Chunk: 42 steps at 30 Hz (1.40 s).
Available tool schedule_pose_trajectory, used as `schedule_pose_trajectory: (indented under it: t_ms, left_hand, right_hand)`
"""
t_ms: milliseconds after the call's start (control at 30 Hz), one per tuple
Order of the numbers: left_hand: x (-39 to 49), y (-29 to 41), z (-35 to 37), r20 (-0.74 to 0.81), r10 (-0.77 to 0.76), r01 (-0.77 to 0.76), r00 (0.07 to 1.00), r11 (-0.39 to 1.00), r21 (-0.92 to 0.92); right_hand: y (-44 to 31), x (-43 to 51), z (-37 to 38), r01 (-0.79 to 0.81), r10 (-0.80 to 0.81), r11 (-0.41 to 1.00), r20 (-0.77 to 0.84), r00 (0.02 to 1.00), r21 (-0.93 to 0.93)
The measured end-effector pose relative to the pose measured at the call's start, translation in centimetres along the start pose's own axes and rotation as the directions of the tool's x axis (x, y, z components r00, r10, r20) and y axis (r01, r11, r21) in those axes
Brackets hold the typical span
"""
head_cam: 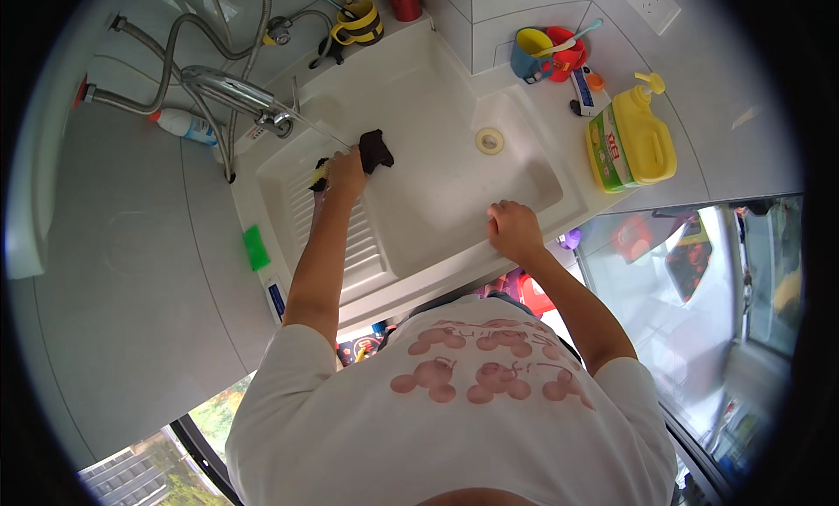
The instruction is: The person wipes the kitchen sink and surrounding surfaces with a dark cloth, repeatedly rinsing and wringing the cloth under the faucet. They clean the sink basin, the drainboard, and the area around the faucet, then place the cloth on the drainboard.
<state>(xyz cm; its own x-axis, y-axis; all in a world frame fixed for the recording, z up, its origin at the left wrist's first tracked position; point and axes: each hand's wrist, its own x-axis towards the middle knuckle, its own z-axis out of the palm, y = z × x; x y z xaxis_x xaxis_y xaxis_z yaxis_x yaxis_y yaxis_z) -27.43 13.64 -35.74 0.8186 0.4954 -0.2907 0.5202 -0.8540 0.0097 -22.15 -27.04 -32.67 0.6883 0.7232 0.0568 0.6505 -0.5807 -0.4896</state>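
Observation:
My left hand [346,175] grips a dark, wet-looking cloth [375,151] over the ribbed washboard [357,244] of a white laundry sink [419,211]. The cloth hangs out on both sides of the hand. A pale yellow patch [319,174] shows at its left side; whether it is part of the cloth or a separate thing is unclear. From the chrome faucet [229,90], a thin stream of water [321,130] runs down to the hand. My right hand [514,231] is at the sink's front rim with its fingers curled, and nothing shows in it.
A yellow detergent jug [632,142] stands on the right ledge, near a toothpaste tube [585,90] and two cups [532,54]. A yellow-and-black mug [359,24] sits at the back. On the left lie a green sponge [256,248] and a bottle [187,126]. The drain [489,141] is uncovered.

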Motion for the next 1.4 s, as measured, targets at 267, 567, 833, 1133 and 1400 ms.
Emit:
schedule_pose_trajectory:
  t_ms: [267, 567, 833, 1133, 1400]
  left_hand:
    - [-4.0, 4.2, -6.5, -0.200, -0.014, -0.126, 0.980, 0.732, -0.669]
    - [-14.1, 15.7, -4.6, -0.611, 0.266, -0.552, 0.746, 0.760, -0.343]
    - [-8.7, 12.4, -4.1, -0.422, -0.287, -0.078, 0.860, 0.744, -0.664]
    - [-7.3, 11.8, -2.1, -0.415, -0.395, -0.236, 0.820, 0.427, -0.873]
    - [-7.3, 10.0, -4.5, 0.250, -0.085, 0.170, 0.965, -0.525, -0.834]
  right_hand:
    - [-3.1, 6.9, 2.6, -0.582, 0.302, 0.194, 0.516, 0.801, 0.789]
    - [-6.1, 14.4, 10.9, -0.612, -0.152, -0.666, 0.726, 0.671, 0.426]
    - [-9.7, 14.6, 10.7, -0.448, 0.112, -0.650, 0.660, 0.743, 0.614]
    - [-9.0, 14.7, 5.7, -0.614, 0.206, -0.211, 0.648, 0.733, 0.761]
    - [-11.5, 16.6, 1.2, -0.391, 0.029, 0.250, 0.397, 0.917, 0.886]
